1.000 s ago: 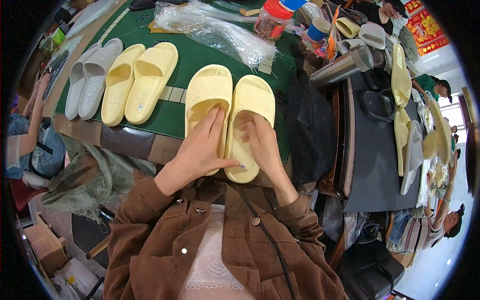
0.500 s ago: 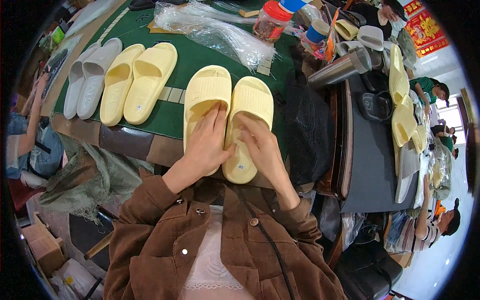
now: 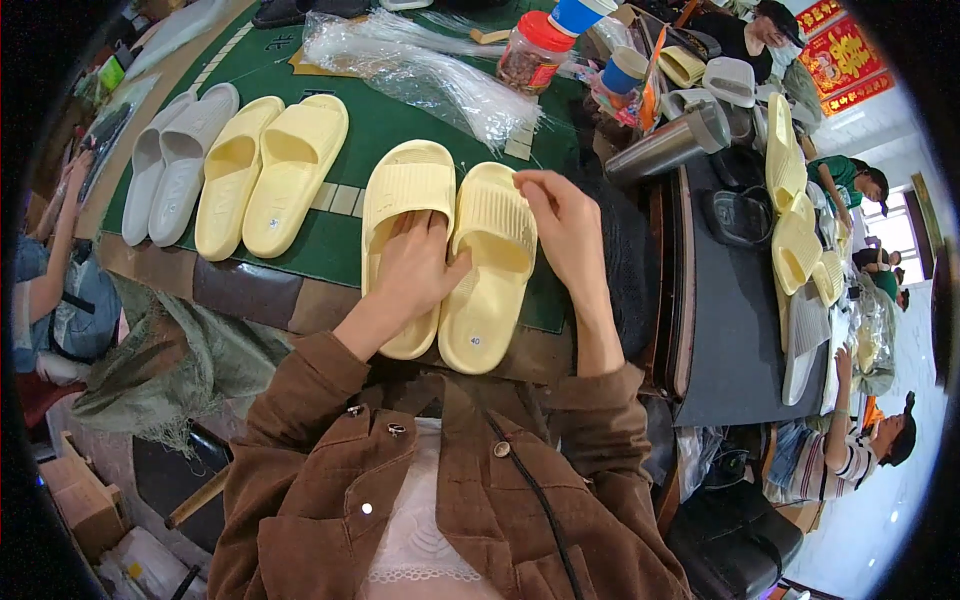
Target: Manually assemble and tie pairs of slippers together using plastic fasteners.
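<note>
Two pale yellow slide sandals lie side by side before me, toes pointing away. My left hand reaches under the strap of the left sandal, its fingers stretched along the footbed with the tips hidden. Its thumb sticks out toward the right sandal, which bears a small round sticker at the heel. My right hand is at the right front edge of that sandal's strap, wrist raised. Its fingers are bent and pinched together by the toe; anything between them is too small to make out.
Left on the green mat stand a yellow pair and a grey pair. Behind lie clear plastic strips and a red-lidded jar. A steel tumbler and more sandals are at right. Other people work around.
My right hand has come out from the right sandal's opening and moved up and right to the strap's outer front edge. The left hand stays in the left sandal.
</note>
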`<state>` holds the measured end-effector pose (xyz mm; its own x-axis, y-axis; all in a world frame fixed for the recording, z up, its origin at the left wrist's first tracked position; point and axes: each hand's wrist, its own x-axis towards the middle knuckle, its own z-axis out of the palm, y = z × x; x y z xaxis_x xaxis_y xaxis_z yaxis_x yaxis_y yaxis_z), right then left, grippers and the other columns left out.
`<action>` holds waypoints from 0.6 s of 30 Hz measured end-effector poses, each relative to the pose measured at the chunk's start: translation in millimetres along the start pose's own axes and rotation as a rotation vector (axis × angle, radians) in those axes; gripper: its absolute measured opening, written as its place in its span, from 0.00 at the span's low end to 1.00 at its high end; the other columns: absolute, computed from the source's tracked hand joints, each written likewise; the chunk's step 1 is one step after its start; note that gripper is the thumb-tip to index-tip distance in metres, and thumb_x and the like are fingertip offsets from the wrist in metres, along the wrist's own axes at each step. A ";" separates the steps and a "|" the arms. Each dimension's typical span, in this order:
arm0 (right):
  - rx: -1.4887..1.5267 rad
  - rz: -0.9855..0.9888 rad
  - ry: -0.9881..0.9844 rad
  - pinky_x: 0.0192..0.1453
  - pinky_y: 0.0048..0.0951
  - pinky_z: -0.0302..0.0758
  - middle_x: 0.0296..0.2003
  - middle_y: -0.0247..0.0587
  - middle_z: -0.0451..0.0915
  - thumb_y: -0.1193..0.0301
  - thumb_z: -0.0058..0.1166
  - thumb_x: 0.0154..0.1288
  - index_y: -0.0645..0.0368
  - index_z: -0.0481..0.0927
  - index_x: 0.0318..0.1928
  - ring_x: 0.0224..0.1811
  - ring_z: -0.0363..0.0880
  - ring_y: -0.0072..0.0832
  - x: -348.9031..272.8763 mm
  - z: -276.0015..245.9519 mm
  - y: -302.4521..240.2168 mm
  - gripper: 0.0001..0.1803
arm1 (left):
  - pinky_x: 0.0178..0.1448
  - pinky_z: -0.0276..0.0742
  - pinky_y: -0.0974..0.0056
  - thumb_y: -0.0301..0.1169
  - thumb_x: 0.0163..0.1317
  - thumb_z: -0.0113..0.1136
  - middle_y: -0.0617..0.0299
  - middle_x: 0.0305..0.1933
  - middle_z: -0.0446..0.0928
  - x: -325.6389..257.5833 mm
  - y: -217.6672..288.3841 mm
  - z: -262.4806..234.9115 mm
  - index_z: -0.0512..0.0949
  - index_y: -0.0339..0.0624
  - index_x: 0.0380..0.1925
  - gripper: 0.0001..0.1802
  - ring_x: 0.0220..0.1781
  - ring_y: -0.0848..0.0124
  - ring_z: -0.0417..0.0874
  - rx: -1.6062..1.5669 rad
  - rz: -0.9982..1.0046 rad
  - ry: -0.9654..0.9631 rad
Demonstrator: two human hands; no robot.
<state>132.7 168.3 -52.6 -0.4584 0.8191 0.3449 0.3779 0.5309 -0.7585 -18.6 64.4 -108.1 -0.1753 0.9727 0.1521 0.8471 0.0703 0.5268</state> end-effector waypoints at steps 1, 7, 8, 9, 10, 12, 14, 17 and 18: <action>0.001 -0.003 0.001 0.38 0.24 0.74 0.32 0.44 0.82 0.74 0.49 0.64 0.64 0.80 0.43 0.32 0.80 0.25 9.7 4.9 4.8 0.10 | 0.47 0.76 0.50 0.40 0.54 0.58 0.37 0.45 0.71 0.0 -0.7 0.2 0.71 0.25 0.41 0.26 0.46 0.45 0.76 0.006 0.009 0.015; -0.223 0.033 -0.136 0.45 0.40 0.76 0.36 0.47 0.82 0.66 0.54 0.60 0.59 0.81 0.45 0.39 0.81 0.43 50.2 49.5 28.5 0.15 | 0.47 0.73 0.48 0.42 0.56 0.57 0.36 0.44 0.70 0.5 0.8 2.9 0.69 0.24 0.41 0.27 0.43 0.43 0.75 0.013 0.017 0.051; -0.311 0.002 -0.135 0.45 0.42 0.76 0.34 0.47 0.82 0.66 0.55 0.57 0.59 0.82 0.40 0.38 0.81 0.44 55.2 56.3 30.7 0.13 | 0.47 0.73 0.48 0.42 0.56 0.57 0.36 0.44 0.70 0.5 1.4 3.9 0.69 0.24 0.41 0.27 0.43 0.43 0.75 0.013 0.020 0.051; -0.310 -0.002 -0.135 0.45 0.42 0.76 0.34 0.47 0.82 0.66 0.55 0.57 0.59 0.82 0.40 0.38 0.81 0.44 58.3 60.3 30.3 0.13 | 0.47 0.73 0.48 0.42 0.56 0.57 0.36 0.44 0.70 -0.1 0.8 4.0 0.69 0.24 0.41 0.27 0.44 0.43 0.75 0.000 0.010 0.055; -0.305 0.006 -0.198 0.44 0.42 0.76 0.33 0.48 0.82 0.66 0.56 0.56 0.60 0.83 0.38 0.38 0.81 0.44 60.8 63.0 30.3 0.12 | 0.47 0.73 0.48 0.42 0.56 0.57 0.36 0.44 0.70 -0.4 0.6 4.0 0.69 0.25 0.41 0.26 0.44 0.44 0.75 -0.014 0.001 0.059; -0.264 0.009 -0.243 0.41 0.40 0.76 0.30 0.49 0.82 0.68 0.56 0.54 0.61 0.84 0.31 0.35 0.81 0.44 62.4 67.1 34.1 0.10 | 0.45 0.75 0.50 0.42 0.55 0.57 0.38 0.45 0.71 0.1 1.2 4.0 0.70 0.26 0.42 0.26 0.44 0.46 0.76 0.020 -0.013 0.036; -0.167 0.032 -0.180 0.41 0.35 0.76 0.29 0.48 0.82 0.68 0.57 0.55 0.62 0.83 0.33 0.34 0.82 0.38 62.6 67.8 42.5 0.10 | 0.42 0.76 0.51 0.41 0.55 0.59 0.40 0.45 0.71 0.0 0.1 7.3 0.69 0.28 0.44 0.26 0.41 0.49 0.78 0.061 -0.016 0.009; -0.012 0.084 -0.087 0.39 0.26 0.75 0.28 0.42 0.83 0.69 0.56 0.59 0.63 0.82 0.35 0.33 0.82 0.26 61.0 66.5 34.2 0.10 | 0.42 0.76 0.50 0.40 0.54 0.60 0.40 0.45 0.69 -4.1 -4.9 9.0 0.69 0.27 0.44 0.26 0.40 0.48 0.77 0.048 0.080 0.162; 0.095 0.093 -0.065 0.38 0.25 0.75 0.29 0.40 0.83 0.69 0.54 0.61 0.63 0.82 0.37 0.33 0.82 0.24 62.3 65.6 30.2 0.10 | 0.42 0.76 0.50 0.40 0.54 0.60 0.40 0.45 0.69 -3.9 -5.1 9.5 0.69 0.27 0.44 0.26 0.40 0.48 0.77 0.046 0.079 0.165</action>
<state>62.8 221.1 -90.3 -0.4772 0.8465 0.2360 0.3451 0.4275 -0.8356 -17.5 62.3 -119.4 -0.1839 0.9262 0.3292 0.8828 0.0083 0.4696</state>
